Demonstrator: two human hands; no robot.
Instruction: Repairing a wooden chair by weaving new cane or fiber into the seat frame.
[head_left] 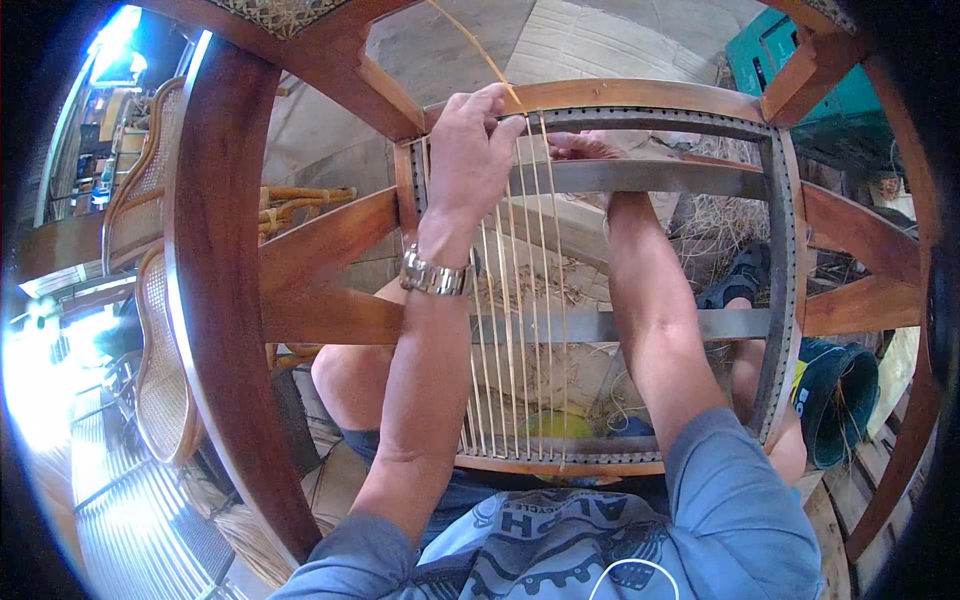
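A wooden chair frame (612, 94) with a row of small holes along its dark inner edge lies before me. Several pale cane strands (515, 300) run lengthwise across its left half. At the far rail my left hand (470, 150), with a metal watch on its wrist, pinches a cane strand (465, 32) that trails up and away. My right hand (585, 147) reaches through the opening from below, beyond a grey crossbar (690, 179). Its fingers are drawn together close under the far rail; the crossbar partly covers the hand, and what they hold is hidden.
Upright wooden posts (225, 250) of the chair stand at both sides. Woven-cane furniture (165, 340) is at the left. A teal crate (770, 50) sits at the far right, and a dark bucket (840, 405) at the near right. Loose cane fibres (715, 225) litter the floor.
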